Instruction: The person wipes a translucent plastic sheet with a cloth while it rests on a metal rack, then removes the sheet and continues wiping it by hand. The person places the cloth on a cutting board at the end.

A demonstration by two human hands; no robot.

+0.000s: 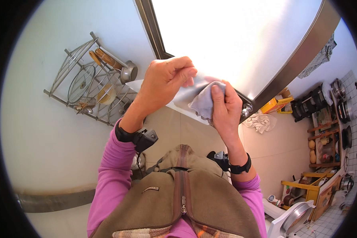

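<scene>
My right hand (227, 108) grips a bunched grey-blue cloth (206, 99), its thumb pressed over the fabric. To its left, my left hand (169, 78) is raised with fingers curled and thumb against the forefinger; nothing shows in it. Both hands are in front of a bright, pale panel (214, 38) with a dark metal frame (297, 50). Below them juts a glossy white ledge (178, 105), partly hidden by the hands and the cloth. A shiny round metal knob (246, 110) sits at the frame's lower right corner, close beside my right hand.
A metal wall rack (74, 71) on the left holds a glass lid (82, 80), a small pot (128, 72) and utensils. At right are a crumpled pale cloth (260, 122) on the tiled floor, a yellow box (275, 102), wooden shelves (324, 131) and a white chair (291, 220).
</scene>
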